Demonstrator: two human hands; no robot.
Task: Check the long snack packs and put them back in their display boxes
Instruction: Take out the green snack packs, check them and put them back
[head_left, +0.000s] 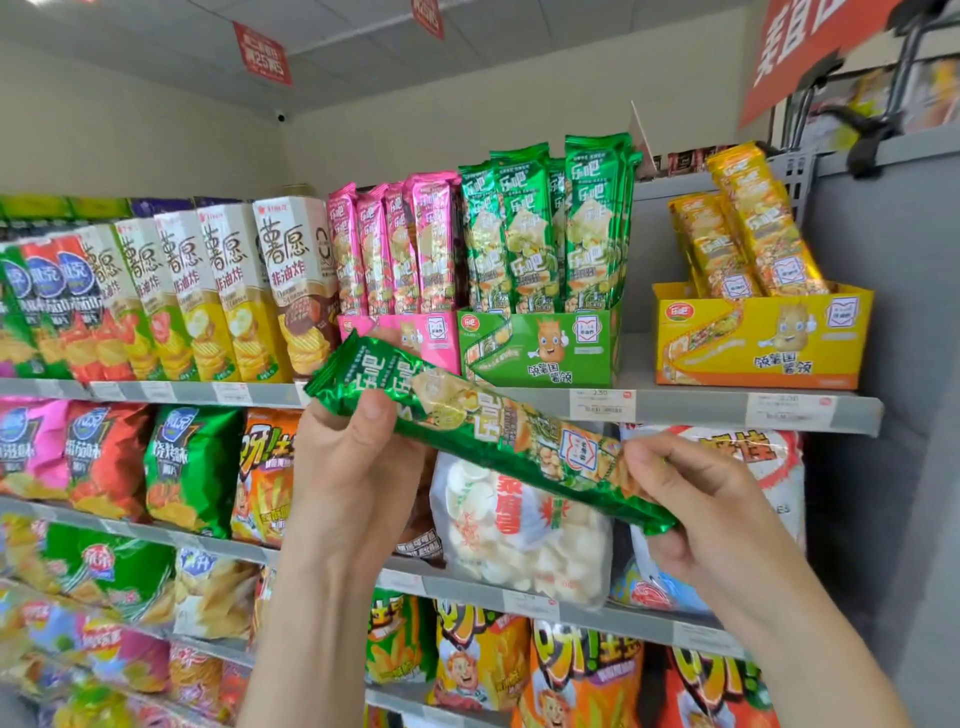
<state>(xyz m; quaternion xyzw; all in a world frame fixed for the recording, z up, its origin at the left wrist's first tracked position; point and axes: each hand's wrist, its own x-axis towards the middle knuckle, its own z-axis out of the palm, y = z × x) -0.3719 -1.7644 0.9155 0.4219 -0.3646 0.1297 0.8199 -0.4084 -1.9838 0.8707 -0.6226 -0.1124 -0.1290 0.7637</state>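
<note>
1. Hands sit closest, w/ one green pack (498, 436) between them. L hand (358, 457) is at 9 o'clock from the pack's middle. Its thumb is curled over the front near the top end and its fingers wrap behind, a full grip.
2. R hand (696, 499) is at 4 o'clock. Thumb + forefinger pinch the bottom end by the seal, and the other fingers curl loosely underneath.
3. Pack is in mid-air in front of the shelves, not in any box. It slants w/ the top end at 10 o'clock and the bottom end at 4, front side to the camera.
4. Handling, my guess: light, w/ glossy film that is prob. slippery. Contents are likely brittle, so don't squeeze the middle. Best hold is the flat sealed ends, or a light grip across the width. It's long, so support both ends when tipping it upright.
5. Green box (540, 345) is at 12 o'clock from the pack, on the top shelf (691, 408). Matching packs (545, 223) stand upright in it, so by colour that's home. Can't tell if there's a free slot.
6. Pink box (441, 332) is at 11, right against the green one.
7. Yellow box (763, 338) is at 2 o'clock, well apart, and its packs lean.
</note>
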